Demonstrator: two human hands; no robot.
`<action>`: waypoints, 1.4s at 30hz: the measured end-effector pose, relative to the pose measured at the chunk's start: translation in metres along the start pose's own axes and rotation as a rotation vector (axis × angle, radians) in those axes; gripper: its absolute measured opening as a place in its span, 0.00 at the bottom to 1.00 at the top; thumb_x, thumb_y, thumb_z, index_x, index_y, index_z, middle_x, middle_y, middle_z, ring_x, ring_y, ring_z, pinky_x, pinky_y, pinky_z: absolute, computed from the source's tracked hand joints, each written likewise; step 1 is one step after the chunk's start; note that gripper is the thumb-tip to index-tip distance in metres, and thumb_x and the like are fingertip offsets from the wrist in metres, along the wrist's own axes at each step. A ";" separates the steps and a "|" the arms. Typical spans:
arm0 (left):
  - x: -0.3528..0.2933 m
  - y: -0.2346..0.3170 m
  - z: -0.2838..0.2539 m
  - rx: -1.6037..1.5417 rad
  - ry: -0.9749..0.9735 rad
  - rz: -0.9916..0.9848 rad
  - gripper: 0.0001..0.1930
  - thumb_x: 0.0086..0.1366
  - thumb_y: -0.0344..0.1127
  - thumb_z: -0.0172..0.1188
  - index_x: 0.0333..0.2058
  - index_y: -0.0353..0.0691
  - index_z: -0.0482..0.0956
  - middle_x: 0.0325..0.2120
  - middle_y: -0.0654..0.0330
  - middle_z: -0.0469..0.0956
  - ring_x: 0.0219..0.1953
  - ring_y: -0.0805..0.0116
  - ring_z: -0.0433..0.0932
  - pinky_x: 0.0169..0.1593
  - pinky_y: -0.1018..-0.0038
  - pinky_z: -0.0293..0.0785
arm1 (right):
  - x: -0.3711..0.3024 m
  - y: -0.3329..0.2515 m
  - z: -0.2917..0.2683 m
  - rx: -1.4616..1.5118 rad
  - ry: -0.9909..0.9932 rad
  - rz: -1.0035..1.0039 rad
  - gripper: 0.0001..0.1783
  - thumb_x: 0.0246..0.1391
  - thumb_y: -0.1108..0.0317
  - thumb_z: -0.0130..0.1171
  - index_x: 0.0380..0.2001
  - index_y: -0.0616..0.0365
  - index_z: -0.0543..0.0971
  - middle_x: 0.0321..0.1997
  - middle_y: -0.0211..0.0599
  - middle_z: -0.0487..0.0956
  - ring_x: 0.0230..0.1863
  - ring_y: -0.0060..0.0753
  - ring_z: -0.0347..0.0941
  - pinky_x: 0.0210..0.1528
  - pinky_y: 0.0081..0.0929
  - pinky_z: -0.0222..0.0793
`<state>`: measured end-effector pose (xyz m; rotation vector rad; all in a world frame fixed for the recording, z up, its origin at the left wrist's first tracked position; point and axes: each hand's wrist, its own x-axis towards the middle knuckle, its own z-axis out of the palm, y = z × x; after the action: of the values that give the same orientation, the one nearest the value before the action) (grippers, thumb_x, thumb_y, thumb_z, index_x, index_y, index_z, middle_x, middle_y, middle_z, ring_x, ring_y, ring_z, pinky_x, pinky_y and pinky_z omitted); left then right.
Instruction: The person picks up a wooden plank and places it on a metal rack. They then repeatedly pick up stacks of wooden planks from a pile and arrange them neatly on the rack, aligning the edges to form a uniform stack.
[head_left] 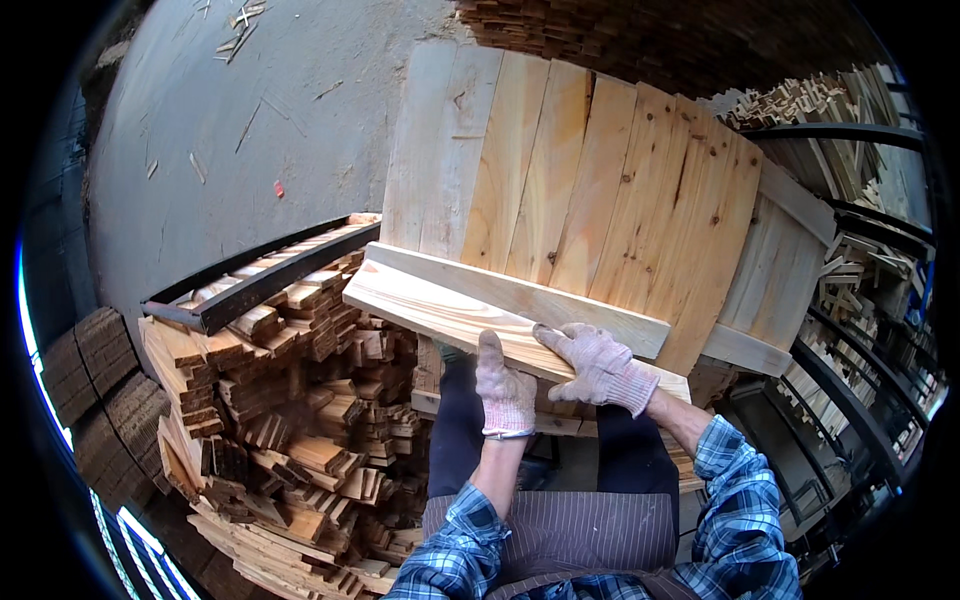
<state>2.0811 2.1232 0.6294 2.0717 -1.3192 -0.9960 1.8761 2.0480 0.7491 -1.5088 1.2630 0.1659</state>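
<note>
Both my hands wear pale, soiled work gloves. My left hand [503, 385] grips the near edge of a striped-grain wooden board [440, 312], its thumb up against the face and its other fingers hidden below. To the right, my right hand [597, 365] is closed over the same board, fingers across its top and thumb at the near edge. The board lies tilted along the front of a plank-topped work surface [560, 180]. Right behind it, a second, paler board [530, 290] runs lengthwise; whether the two touch, I cannot tell.
Stacked wood pieces [310, 430] rise at my left, beside a dark metal frame [270, 275]. More timber is piled at the far edge [620, 30]. Black metal bars [850, 390] and loose sticks [800, 110] stand on the right. Scraps lie on the grey floor [300, 100].
</note>
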 end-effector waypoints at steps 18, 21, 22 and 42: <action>0.177 0.081 0.046 0.934 -0.183 0.678 0.39 0.63 0.60 0.49 0.64 0.38 0.57 0.63 0.32 0.51 0.65 0.32 0.50 0.65 0.39 0.39 | 0.178 0.102 -0.199 -0.522 0.579 0.347 0.36 0.48 0.66 0.65 0.60 0.23 0.68 0.66 0.40 0.62 0.68 0.46 0.56 0.69 0.38 0.53; 0.174 0.082 0.044 0.926 -0.170 0.674 0.39 0.64 0.59 0.48 0.65 0.37 0.57 0.63 0.31 0.50 0.65 0.30 0.49 0.65 0.38 0.39 | 0.188 0.103 -0.197 -0.451 0.608 0.362 0.36 0.49 0.64 0.65 0.61 0.23 0.67 0.69 0.40 0.59 0.69 0.47 0.53 0.70 0.36 0.50; 0.174 0.083 0.044 0.924 -0.165 0.683 0.39 0.64 0.59 0.48 0.65 0.37 0.57 0.63 0.31 0.50 0.65 0.30 0.49 0.65 0.38 0.39 | 0.192 0.106 -0.194 -0.374 0.662 0.395 0.36 0.49 0.63 0.65 0.61 0.25 0.67 0.69 0.40 0.59 0.69 0.48 0.53 0.70 0.35 0.49; -0.068 0.177 -0.146 0.249 -0.172 -0.041 0.40 0.58 0.56 0.60 0.64 0.43 0.58 0.61 0.50 0.63 0.60 0.51 0.66 0.60 0.64 0.65 | -0.141 0.079 -0.072 -0.167 0.120 0.080 0.42 0.44 0.62 0.68 0.63 0.52 0.63 0.51 0.52 0.76 0.53 0.53 0.72 0.53 0.41 0.69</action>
<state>2.0795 2.1138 0.8690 2.2444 -1.5618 -1.0965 1.7210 2.0916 0.8224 -1.6309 1.4350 0.2410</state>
